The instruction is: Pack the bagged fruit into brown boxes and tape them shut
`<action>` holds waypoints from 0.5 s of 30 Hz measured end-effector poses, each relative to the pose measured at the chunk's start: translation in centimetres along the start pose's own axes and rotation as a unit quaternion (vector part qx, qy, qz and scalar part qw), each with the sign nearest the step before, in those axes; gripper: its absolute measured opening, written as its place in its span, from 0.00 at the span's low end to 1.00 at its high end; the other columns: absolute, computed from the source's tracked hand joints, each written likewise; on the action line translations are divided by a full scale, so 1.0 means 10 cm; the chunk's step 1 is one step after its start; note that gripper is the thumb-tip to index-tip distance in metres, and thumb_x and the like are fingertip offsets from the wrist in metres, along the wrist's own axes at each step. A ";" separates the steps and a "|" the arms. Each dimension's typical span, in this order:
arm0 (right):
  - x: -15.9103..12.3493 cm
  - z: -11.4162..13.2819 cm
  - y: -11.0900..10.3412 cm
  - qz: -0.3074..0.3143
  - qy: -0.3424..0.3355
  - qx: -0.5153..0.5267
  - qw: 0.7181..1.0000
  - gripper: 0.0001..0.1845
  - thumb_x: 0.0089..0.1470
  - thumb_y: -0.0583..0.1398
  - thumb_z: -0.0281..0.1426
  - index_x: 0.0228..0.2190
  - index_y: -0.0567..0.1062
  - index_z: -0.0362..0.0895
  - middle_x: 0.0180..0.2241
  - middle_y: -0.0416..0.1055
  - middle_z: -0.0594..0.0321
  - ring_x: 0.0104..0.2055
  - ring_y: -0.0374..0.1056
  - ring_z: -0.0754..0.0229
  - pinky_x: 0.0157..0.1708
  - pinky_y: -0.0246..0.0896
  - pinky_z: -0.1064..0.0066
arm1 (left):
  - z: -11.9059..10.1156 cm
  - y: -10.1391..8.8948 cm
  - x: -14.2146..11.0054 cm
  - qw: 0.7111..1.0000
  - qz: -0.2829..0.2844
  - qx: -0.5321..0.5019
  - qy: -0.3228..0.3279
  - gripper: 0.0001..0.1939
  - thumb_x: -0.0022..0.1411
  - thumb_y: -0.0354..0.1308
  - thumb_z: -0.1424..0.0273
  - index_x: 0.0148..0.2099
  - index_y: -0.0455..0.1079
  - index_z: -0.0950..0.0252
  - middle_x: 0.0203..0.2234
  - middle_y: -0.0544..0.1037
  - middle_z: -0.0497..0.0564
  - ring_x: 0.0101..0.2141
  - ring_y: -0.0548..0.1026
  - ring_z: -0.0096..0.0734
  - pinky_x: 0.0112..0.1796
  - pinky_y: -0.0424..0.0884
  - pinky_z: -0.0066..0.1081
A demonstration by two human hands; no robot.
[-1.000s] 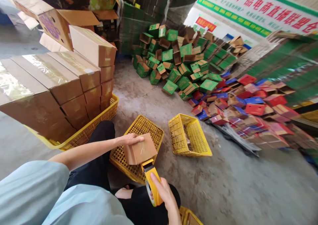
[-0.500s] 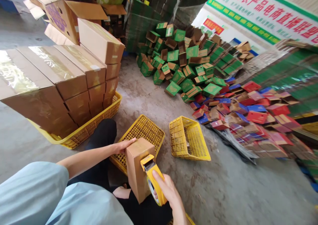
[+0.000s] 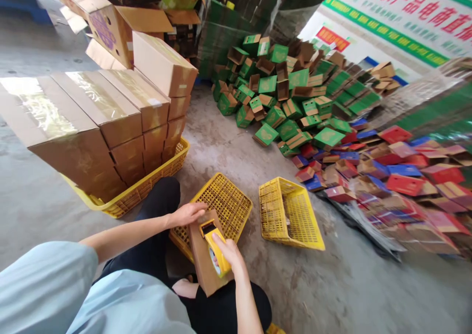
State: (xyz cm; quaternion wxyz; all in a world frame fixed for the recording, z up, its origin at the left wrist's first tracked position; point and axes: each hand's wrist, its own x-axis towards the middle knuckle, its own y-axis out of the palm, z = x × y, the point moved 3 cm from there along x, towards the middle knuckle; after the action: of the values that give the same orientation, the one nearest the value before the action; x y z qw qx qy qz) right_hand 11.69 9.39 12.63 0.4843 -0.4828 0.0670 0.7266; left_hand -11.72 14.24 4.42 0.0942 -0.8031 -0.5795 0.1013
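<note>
A brown cardboard box [image 3: 205, 262] stands tilted between my legs, against an upturned yellow plastic crate [image 3: 230, 196]. My left hand [image 3: 189, 214] grips the box at its upper left edge, the fingers together and partly over the far side. My right hand [image 3: 227, 253] is wrapped round a yellow tape dispenser [image 3: 214, 235]. The dispenser's head lies at the upper part of the box, and a white roll shows in its side. Part of the box is hidden behind the dispenser and my right hand.
On the left, taped cartons [image 3: 77, 152] are stacked in a long yellow crate [image 3: 147, 189]. Another yellow crate [image 3: 271, 211] lies on its side at the right. Heaps of green boxes [image 3: 267, 84] and red and blue boxes [image 3: 405, 179] cover the floor beyond.
The tape dispenser has moved up and left over the box in my right hand. The box now leans over more, and my left hand has shifted slightly right with it. The view has turned a little.
</note>
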 end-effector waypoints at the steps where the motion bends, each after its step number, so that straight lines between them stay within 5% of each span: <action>1: 0.04 0.01 0.00 0.000 0.002 -0.003 1.000 0.25 0.61 0.60 0.51 0.25 0.73 0.43 0.18 0.71 0.55 0.21 0.71 0.54 0.26 0.72 0.63 | -0.02 0.04 -0.04 0.996 0.038 0.043 0.068 0.30 0.74 0.46 0.49 0.66 0.71 0.63 0.66 0.69 0.54 0.68 0.62 0.43 0.68 0.55 0.38; 4: 0.10 -0.02 -0.01 -0.001 0.009 -0.006 1.000 0.26 0.62 0.58 0.52 0.25 0.73 0.43 0.18 0.72 0.54 0.21 0.72 0.53 0.27 0.73 0.62 | 0.06 0.19 -0.19 0.961 0.130 0.150 0.195 0.34 0.76 0.42 0.48 0.73 0.60 0.64 0.71 0.61 0.57 0.72 0.55 0.44 0.70 0.49 0.41; 9: 0.11 -0.10 -0.04 0.003 0.017 -0.006 1.000 0.28 0.62 0.58 0.53 0.25 0.73 0.43 0.19 0.72 0.53 0.21 0.72 0.53 0.26 0.72 0.63 | 0.37 0.37 -0.29 0.933 0.156 0.241 0.217 0.44 0.73 0.44 0.42 0.79 0.37 0.59 0.75 0.47 0.59 0.74 0.45 0.50 0.71 0.41 0.49; 15: 0.09 -0.18 -0.06 0.033 0.014 0.007 0.999 0.28 0.59 0.60 0.54 0.25 0.75 0.43 0.18 0.73 0.56 0.20 0.72 0.55 0.23 0.70 0.67 | 0.40 0.41 -0.30 0.922 0.144 0.280 0.224 0.49 0.69 0.45 0.38 0.79 0.38 0.61 0.75 0.48 0.61 0.73 0.47 0.53 0.70 0.38 0.48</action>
State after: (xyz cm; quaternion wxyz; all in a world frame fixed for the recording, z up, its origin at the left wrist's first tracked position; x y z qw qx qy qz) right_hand 13.23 9.21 11.18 0.4627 -0.4866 0.0946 0.7349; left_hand -9.97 10.26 -0.33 0.4268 -0.8206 -0.3694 0.0890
